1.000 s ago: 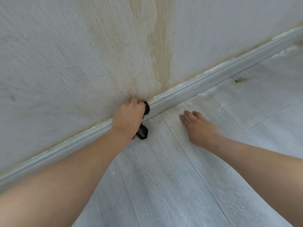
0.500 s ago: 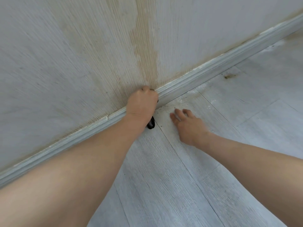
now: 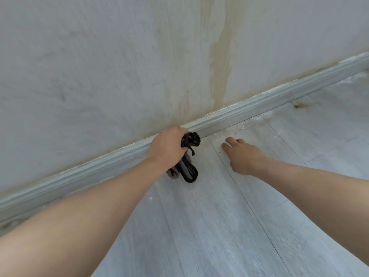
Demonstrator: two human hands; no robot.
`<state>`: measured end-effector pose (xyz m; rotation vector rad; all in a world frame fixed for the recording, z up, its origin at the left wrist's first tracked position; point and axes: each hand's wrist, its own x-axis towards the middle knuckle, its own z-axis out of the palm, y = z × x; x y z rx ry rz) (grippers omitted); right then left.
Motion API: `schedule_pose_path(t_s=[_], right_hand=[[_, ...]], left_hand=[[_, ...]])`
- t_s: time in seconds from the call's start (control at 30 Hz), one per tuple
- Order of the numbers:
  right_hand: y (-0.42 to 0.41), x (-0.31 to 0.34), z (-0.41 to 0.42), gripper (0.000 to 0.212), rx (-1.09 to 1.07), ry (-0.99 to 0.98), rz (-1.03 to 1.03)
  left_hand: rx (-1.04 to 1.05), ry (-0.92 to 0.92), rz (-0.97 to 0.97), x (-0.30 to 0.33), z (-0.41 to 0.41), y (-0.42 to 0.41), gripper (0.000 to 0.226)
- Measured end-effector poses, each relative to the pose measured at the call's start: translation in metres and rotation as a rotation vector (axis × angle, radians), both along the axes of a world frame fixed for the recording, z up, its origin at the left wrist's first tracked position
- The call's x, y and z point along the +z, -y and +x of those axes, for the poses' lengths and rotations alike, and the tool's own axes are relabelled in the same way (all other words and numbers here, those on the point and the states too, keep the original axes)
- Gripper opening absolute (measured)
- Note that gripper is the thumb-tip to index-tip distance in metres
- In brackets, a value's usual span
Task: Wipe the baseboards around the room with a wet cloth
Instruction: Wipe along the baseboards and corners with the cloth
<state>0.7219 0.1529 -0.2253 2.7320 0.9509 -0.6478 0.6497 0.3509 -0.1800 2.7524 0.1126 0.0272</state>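
Head view, looking down at the foot of a wall point(image 3: 99, 66) where it meets the floor point(image 3: 209, 226). At the far left the baseboard point(image 3: 79, 172) enters low in the frame and climbs diagonally toward the upper right edge; it is a pale grey-green moulding with a thin, ragged line of discolouration along its top edge. The wall above it is off-white and finely textured.

The left forearm reaches in from the bottom left corner, crossing over the baseboard line. The left hand point(image 3: 166, 146) sits right at the baseboard, knuckles up, its grip clenched around a dark cloth point(image 3: 189, 139). One bunched end of the cloth pokes out past the fingers, against or just beside the bottom of the baseboard, where it meets the floor; I cannot tell whether it touches the moulding. The rest hangs in dark and grey folds below the wrist, down to the floor boards.

Above and to the right of that hand, a yellowish-brown stain point(image 3: 219, 66) runs down the wall in vertical streaks to the baseboard.

Further right, the right hand point(image 3: 243, 154) lies on the floor near the baseboard, palm down, fingers straight and pointing toward the wall, its grip released and holding nothing. The floor around its fingertips is dusty and speckled with grit. Near the right edge a small brown mark point(image 3: 299, 105) sits on the floor close to the baseboard.
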Motion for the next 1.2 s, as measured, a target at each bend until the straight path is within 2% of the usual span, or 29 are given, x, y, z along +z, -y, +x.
schedule_pose_path(t_s=[0.17, 0.23, 0.4, 0.57, 0.67, 0.77, 0.9, 1.0, 1.07, 1.13, 1.2], right_hand=[[-0.066, 0.022, -0.028, 0.042, 0.155, 0.023, 0.045], [-0.111, 0.032, -0.052, 0.038, 0.244, -0.012, 0.111], [-0.204, 0.054, -0.126, 0.036, 0.381, -0.16, 0.386], [-0.293, 0.075, -0.211, 0.025, 0.372, -0.384, 0.66], [-0.335, 0.079, -0.255, 0.036, 0.386, -0.5, 0.707], [-0.372, 0.081, -0.293, 0.06, 0.416, -0.574, 0.718], [-0.417, 0.075, -0.335, 0.085, 0.458, -0.586, 0.775], [-0.456, 0.069, -0.366, 0.083, 0.534, -0.553, 0.826], [-0.48, 0.065, -0.382, 0.081, 0.593, -0.522, 0.843], [-0.499, 0.06, -0.393, 0.075, 0.661, -0.471, 0.848], [-0.517, 0.055, -0.4, 0.068, 0.732, -0.39, 0.842]], left_hand=[[0.159, 0.044, -0.099, 0.023, -0.053, -0.066, 0.013], [0.258, 0.03, -0.152, 0.033, -0.089, -0.104, 0.017], [0.495, 0.009, -0.289, 0.047, -0.172, -0.172, 0.014], [0.809, 0.073, -0.477, 0.059, -0.256, -0.234, 0.019], [0.981, 0.165, -0.684, 0.055, -0.293, -0.26, 0.009], [1.156, 0.295, -0.974, 0.044, -0.326, -0.28, 0.008], [1.322, 0.455, -1.36, 0.031, -0.364, -0.306, 0.016], [1.376, 0.608, -1.605, 0.03, -0.391, -0.329, 0.03], [1.397, 0.676, -1.674, 0.029, -0.408, -0.346, 0.024], [1.39, 0.696, -1.696, 0.024, -0.423, -0.361, 0.019], [1.424, 0.686, -1.628, 0.013, -0.433, -0.376, 0.022]])
